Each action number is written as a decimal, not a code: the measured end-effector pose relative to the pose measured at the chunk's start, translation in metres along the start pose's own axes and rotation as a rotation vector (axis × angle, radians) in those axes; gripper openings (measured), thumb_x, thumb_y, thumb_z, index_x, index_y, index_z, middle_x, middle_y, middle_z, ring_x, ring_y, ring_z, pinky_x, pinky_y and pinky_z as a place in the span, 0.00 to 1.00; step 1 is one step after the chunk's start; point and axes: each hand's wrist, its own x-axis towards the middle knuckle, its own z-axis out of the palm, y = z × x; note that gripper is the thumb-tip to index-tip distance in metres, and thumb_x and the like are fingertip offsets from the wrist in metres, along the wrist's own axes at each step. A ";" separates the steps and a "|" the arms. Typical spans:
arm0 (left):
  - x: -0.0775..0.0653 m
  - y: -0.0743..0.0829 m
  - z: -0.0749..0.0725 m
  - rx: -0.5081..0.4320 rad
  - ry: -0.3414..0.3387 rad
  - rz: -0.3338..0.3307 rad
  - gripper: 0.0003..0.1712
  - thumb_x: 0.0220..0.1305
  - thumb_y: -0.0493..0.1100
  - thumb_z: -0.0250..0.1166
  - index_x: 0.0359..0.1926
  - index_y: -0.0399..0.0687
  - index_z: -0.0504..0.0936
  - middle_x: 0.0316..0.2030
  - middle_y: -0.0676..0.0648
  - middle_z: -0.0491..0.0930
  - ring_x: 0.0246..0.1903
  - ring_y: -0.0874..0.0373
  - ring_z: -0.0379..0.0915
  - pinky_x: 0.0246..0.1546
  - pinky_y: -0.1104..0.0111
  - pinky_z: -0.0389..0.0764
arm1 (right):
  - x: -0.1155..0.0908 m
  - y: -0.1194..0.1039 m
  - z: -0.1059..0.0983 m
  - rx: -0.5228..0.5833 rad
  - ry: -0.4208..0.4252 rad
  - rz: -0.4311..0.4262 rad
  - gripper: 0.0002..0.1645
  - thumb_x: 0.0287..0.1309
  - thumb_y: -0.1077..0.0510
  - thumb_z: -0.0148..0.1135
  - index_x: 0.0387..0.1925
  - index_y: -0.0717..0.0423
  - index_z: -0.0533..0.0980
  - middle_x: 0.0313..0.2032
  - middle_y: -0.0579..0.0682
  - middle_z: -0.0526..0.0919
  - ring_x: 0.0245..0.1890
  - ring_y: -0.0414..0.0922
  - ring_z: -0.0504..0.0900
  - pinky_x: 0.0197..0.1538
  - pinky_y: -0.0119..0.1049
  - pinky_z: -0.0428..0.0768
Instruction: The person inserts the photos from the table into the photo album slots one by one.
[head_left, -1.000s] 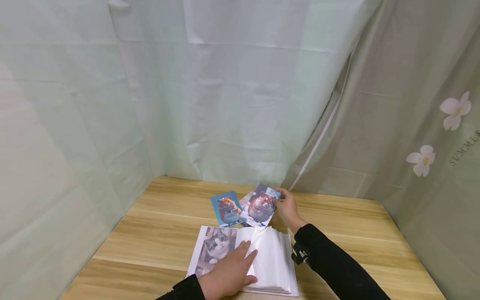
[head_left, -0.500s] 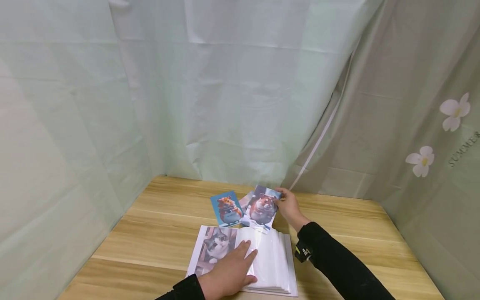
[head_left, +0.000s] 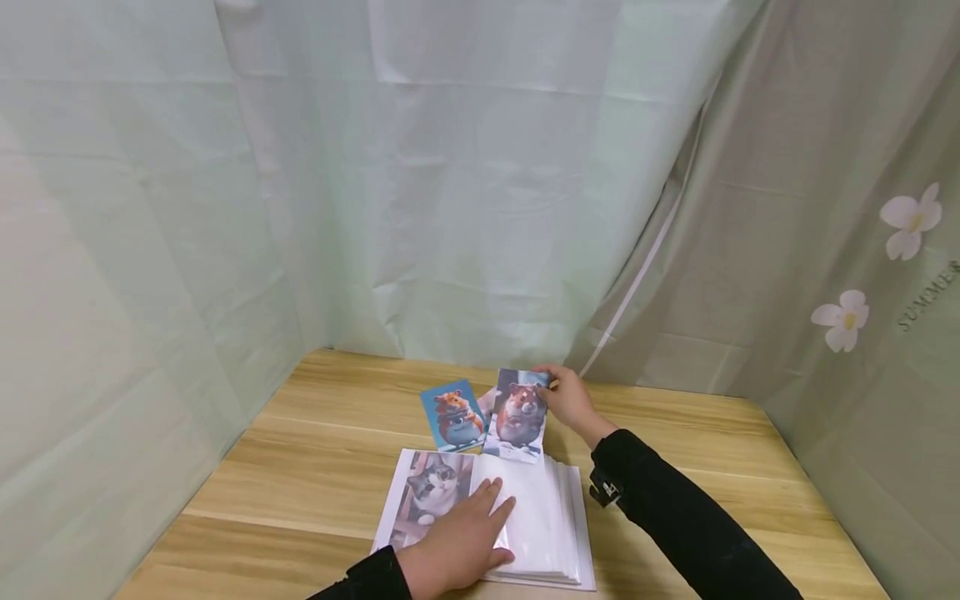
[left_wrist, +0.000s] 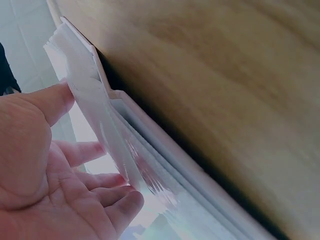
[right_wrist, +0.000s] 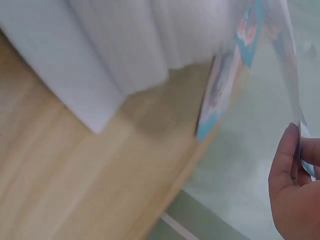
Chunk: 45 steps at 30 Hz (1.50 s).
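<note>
Left hand [head_left: 459,540]: resting with spread fingers on the open photo album [head_left: 543,521] (a cat picture [head_left: 433,486] is showing on its left page).
Right hand [head_left: 576,403]: pinching the grey hamster card [head_left: 519,415] by its upper right edge, its lower end overlapping the right page's top.
Blue hamster card [head_left: 455,417]: lying just beyond the album on the wooden table [head_left: 300,467].
Pale curtain [head_left: 480,208]: hanging behind.

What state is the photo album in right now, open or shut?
Open. The album lies spread on the table, with a cat picture on one side and the left hand touching the facing page.
</note>
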 end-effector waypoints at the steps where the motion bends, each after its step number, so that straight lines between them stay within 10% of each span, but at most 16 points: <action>1: 0.000 0.000 -0.001 -0.001 0.001 0.001 0.39 0.65 0.63 0.63 0.70 0.46 0.71 0.71 0.36 0.65 0.70 0.42 0.61 0.67 0.58 0.68 | 0.001 -0.002 0.000 -0.005 -0.006 -0.004 0.21 0.61 0.73 0.62 0.55 0.61 0.80 0.40 0.58 0.79 0.26 0.46 0.76 0.28 0.35 0.76; 16: -0.001 0.002 -0.005 -0.019 -0.023 -0.012 0.39 0.66 0.62 0.64 0.70 0.46 0.71 0.71 0.37 0.64 0.71 0.42 0.60 0.67 0.58 0.68 | 0.008 -0.012 0.003 -0.075 -0.071 -0.006 0.20 0.59 0.72 0.65 0.53 0.59 0.81 0.44 0.56 0.82 0.35 0.49 0.81 0.31 0.35 0.81; 45: -0.002 0.001 -0.001 -0.066 0.002 -0.008 0.42 0.65 0.61 0.65 0.71 0.43 0.67 0.72 0.35 0.62 0.71 0.40 0.59 0.67 0.56 0.69 | -0.004 0.011 0.016 0.141 -0.239 0.123 0.22 0.56 0.79 0.62 0.51 0.64 0.81 0.40 0.57 0.75 0.33 0.45 0.78 0.32 0.37 0.85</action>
